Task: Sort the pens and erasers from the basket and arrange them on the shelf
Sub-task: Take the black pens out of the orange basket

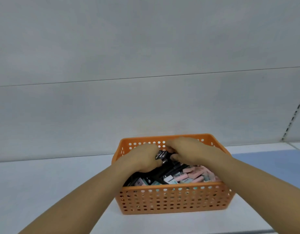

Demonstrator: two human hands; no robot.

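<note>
A: What is seen at the left?

B: A bare stretch of the white shelf (44, 183) is seen, crossed by the left forearm from seven o'clock. The left hand (142, 157) is held over the far left part of the orange basket (172, 198), its fingers curled round a bundle of black pens (161, 155).

A: And at the middle?

B: The bundle is met from the one o'clock side by the right hand (188, 151), whose fingers are bent down onto the same pens; the thumb is seen just below them. Whether the pens are pinched or only touched by this hand cannot be told.

A: Where is the basket placed?

B: It is set on the shelf at six o'clock in the view, near the front edge. More dark pens are piled inside under the left hand, and pink erasers (196, 174) are heaped at three o'clock within it.

A: Farther right?

B: A slotted upright (292, 119) is seen at three o'clock.
</note>
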